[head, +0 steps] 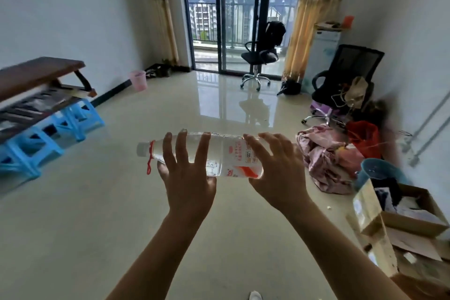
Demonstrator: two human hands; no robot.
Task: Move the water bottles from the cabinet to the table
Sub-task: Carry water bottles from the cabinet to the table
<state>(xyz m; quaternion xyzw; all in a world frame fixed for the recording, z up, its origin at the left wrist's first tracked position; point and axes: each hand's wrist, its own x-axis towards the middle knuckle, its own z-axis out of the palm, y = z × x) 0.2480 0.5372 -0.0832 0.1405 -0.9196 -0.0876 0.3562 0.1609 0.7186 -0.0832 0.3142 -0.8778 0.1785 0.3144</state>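
Observation:
A clear water bottle (219, 153) with a grey cap, a red ring and a red-and-white label lies sideways in the air over the floor, cap to the left. My left hand (187, 168) grips its neck half, fingers over the top and thumb beneath. My right hand (275, 168) holds the labelled end, fingers curved round it. A brown wooden table (36, 73) stands at the far left, blurred. No cabinet is in view.
Blue plastic stools (48, 139) sit under the table at left. Two black office chairs (260, 53) stand ahead, with a pink cloth heap (326, 158), a red bucket (362, 136) and open cardboard boxes (409, 221) along the right wall. A pink bin (138, 80) stands by the left wall.

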